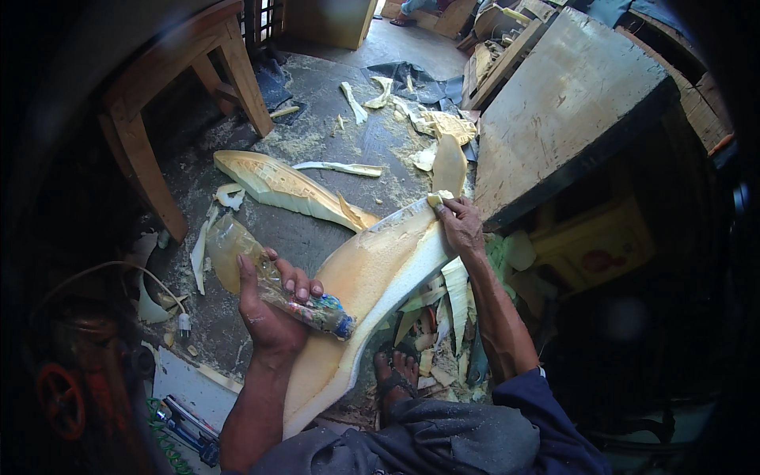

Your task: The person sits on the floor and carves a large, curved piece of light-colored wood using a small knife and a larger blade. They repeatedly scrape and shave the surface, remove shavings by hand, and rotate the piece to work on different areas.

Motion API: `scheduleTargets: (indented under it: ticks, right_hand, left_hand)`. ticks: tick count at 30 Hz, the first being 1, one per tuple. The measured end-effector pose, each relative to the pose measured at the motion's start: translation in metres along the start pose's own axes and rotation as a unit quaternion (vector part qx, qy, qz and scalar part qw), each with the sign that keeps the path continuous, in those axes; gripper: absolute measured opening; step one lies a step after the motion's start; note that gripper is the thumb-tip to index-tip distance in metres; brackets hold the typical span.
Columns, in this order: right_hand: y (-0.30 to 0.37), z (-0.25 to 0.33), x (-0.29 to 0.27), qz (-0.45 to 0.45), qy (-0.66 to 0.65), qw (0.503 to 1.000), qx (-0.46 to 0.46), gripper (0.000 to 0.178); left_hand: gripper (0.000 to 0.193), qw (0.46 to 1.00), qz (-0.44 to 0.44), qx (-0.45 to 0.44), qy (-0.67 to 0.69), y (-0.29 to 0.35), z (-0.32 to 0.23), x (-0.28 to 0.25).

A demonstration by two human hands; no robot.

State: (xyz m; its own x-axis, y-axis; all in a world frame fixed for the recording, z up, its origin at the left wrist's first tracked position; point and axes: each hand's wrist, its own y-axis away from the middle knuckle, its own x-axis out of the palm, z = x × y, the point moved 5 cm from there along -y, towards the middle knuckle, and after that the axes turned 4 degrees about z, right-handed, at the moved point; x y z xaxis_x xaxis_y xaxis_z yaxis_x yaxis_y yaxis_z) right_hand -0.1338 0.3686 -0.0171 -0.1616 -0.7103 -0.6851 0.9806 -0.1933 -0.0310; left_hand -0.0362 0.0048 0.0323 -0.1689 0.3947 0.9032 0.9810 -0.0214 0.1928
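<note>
My left hand is wrapped round a clear, crumpled plastic bottle with a yellowish tint. The bottle lies tilted, its colourful, blue-tipped end over a long curved foam piece. This foam has a tan face and a white cut edge, and slants across my lap toward the upper right. At its far end my right hand is closed, thumb and fingers pinching a small pale yellow foam scrap against the edge. Whether those fingers also grip the long piece is hard to see.
Another curved foam piece lies on the dusty floor among offcuts. A wooden stool stands at left, a pale slab-topped block at right. A plug with cord hangs lower left. Foam strips surround my foot.
</note>
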Motion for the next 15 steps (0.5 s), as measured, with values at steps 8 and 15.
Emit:
scheduleTargets:
  ticks: [8,15]
  right_hand:
    - [0.024,0.03,0.007,-0.011,0.139,0.99,0.011,0.034]
    - [0.034,0.061,0.014,-0.005,0.118,0.99,-0.071,0.029]
  left_hand:
    - [0.046,1.0,0.003,0.002,-0.016,0.0,-0.001,-0.001]
    - [0.046,1.0,0.007,0.002,-0.023,0.0,-0.001,0.001]
